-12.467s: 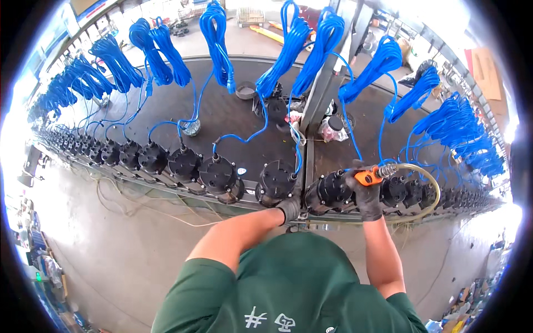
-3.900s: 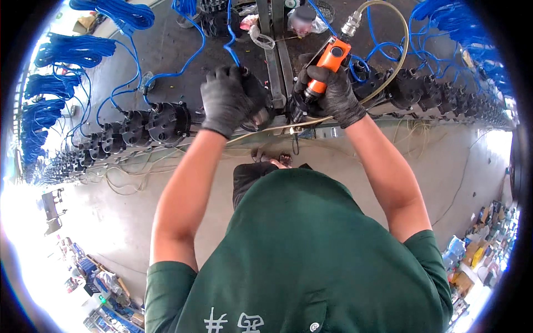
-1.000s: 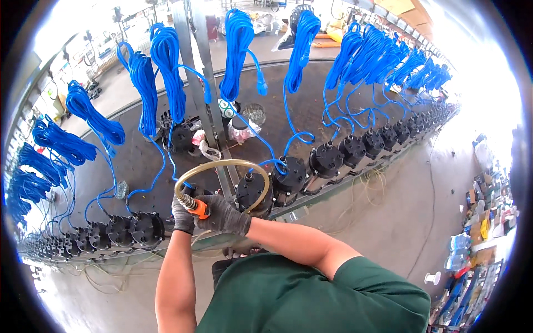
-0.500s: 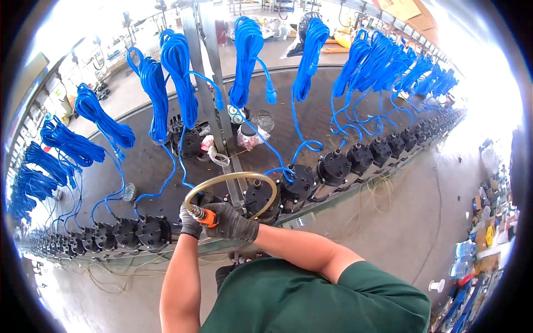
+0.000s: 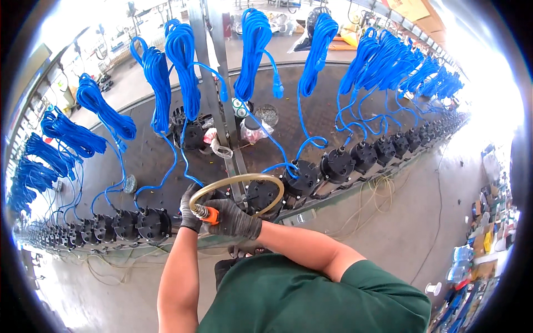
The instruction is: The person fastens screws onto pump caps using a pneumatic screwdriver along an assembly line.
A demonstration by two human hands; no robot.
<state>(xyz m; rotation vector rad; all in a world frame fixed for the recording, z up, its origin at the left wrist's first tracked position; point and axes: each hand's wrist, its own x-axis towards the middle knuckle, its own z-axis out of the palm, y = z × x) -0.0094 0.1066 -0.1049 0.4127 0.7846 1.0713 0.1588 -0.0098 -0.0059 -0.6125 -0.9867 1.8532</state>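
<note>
Both my hands wear dark grey gloves and are together at the near edge of the bench. My right hand (image 5: 240, 223) is closed around an orange-bodied air tool (image 5: 210, 215) with a metal hose fitting. From that fitting a stiff tan air hose (image 5: 240, 178) curves up and right in a loop. My left hand (image 5: 190, 210) is closed against the left side of a black round housing (image 5: 215, 195), mostly hidden behind the gloves and tool. The tool's working tip is out of sight. Another black housing (image 5: 262, 195) stands just right, partly under the hose loop.
A long row of black housings (image 5: 154, 225) lines the curved bench (image 5: 288, 125) on both sides. Coiled blue cables (image 5: 254, 50) hang above, their ends running to the housings. A metal post (image 5: 221, 83) rises ahead, near a plastic bag (image 5: 254, 133) and a small bowl (image 5: 267, 115).
The whole view has shifted slightly. My hands stay together with the tool in nearly the same pose, and the hose loop has swung a little to the right.
</note>
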